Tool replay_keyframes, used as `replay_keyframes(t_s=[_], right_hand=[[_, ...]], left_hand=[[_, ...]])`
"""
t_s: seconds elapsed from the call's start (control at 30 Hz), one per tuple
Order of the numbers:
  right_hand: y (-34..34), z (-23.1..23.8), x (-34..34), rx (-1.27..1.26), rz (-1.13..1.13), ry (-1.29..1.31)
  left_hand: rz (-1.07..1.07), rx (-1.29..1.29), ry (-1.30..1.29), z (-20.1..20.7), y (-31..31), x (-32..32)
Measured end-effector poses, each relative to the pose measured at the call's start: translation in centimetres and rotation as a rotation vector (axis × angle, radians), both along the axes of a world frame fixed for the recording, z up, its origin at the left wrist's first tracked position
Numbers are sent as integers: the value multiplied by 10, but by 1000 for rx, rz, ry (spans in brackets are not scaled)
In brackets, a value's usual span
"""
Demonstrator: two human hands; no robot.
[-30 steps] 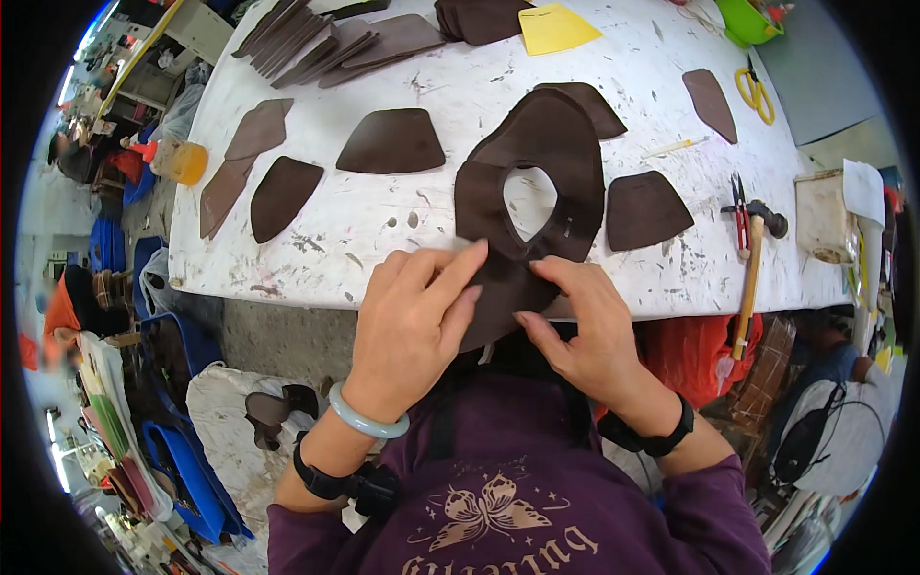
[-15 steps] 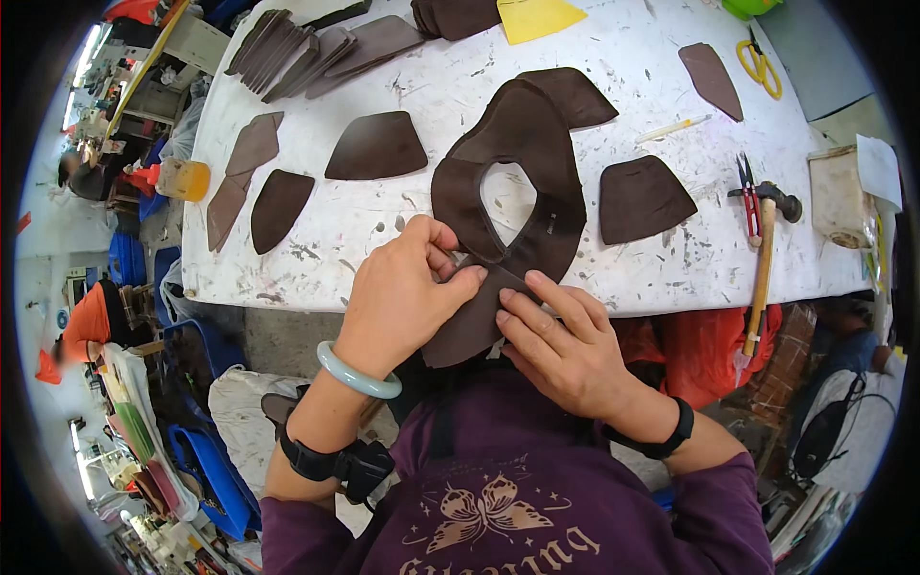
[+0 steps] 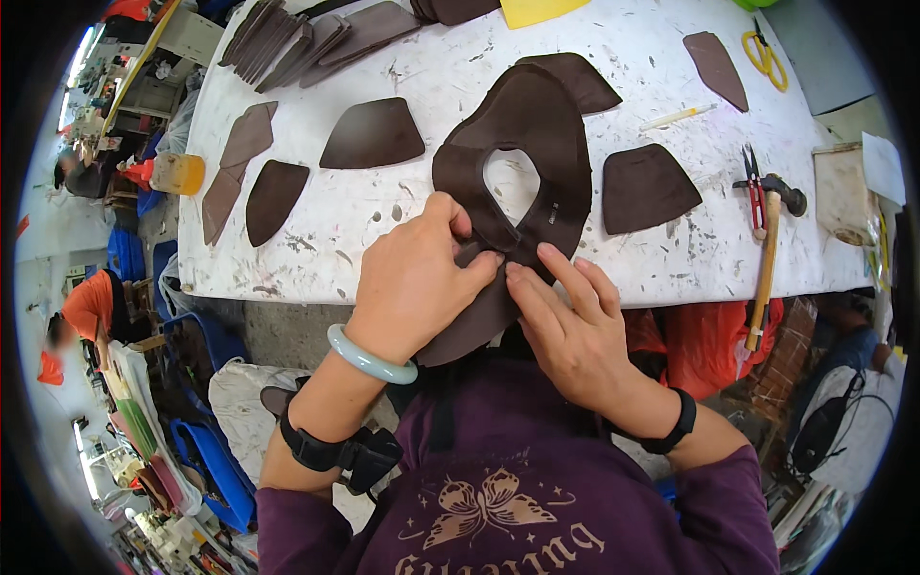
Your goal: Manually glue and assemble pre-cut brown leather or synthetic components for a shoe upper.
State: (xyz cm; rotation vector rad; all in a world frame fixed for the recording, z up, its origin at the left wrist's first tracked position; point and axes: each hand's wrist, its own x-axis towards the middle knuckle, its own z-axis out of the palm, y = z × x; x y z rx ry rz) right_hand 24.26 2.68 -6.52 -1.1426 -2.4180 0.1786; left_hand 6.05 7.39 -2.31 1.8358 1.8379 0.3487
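A dark brown leather upper (image 3: pixel 517 120) with an oval opening lies at the table's near edge, its lower flap hanging over the edge toward me. My left hand (image 3: pixel 419 278) is closed, pinching the leather between thumb and bent fingers just below the opening. My right hand (image 3: pixel 580 321) lies beside it with fingers stretched out and apart, the fingertips touching the leather; its thumb is hidden. Around the upper lie flat dark brown leather pieces: one at left (image 3: pixel 374 134), a narrower one (image 3: pixel 276 203), one at right (image 3: pixel 652 189), and one partly under the upper (image 3: pixel 580 81).
Stacked leather pieces (image 3: pixel 268 43) and a yellow sheet (image 3: pixel 537 11) sit at the back. On the right are yellow-handled scissors (image 3: pixel 767 62), a pen (image 3: pixel 678 117), red-handled snips (image 3: pixel 756 196) and a hammer (image 3: pixel 767 259). A bottle of amber liquid (image 3: pixel 180 174) stands at the left edge.
My left hand has shifted slightly right and up along the leather, near the bottom of the opening. My right fingers have lifted and spread a little. The whole view has shifted slightly.
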Motion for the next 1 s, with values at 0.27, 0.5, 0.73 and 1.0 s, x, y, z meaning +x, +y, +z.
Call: replay_keyframes(t_s=[0.27,0.5,0.73,1.0], right_hand=[[21,5,10,-89,27,365],[33,93,10,-624,35,1039],[39,123,-16,-1151,167,1448],[48,88,-26,-1253,17,1330]], left_hand=[[-4,-338,-288,20,17,-21],[116,211,-904,53,-2,-58],[18,508,-948,74,-39,-30],[175,47,-1394,62,-51,-26]])
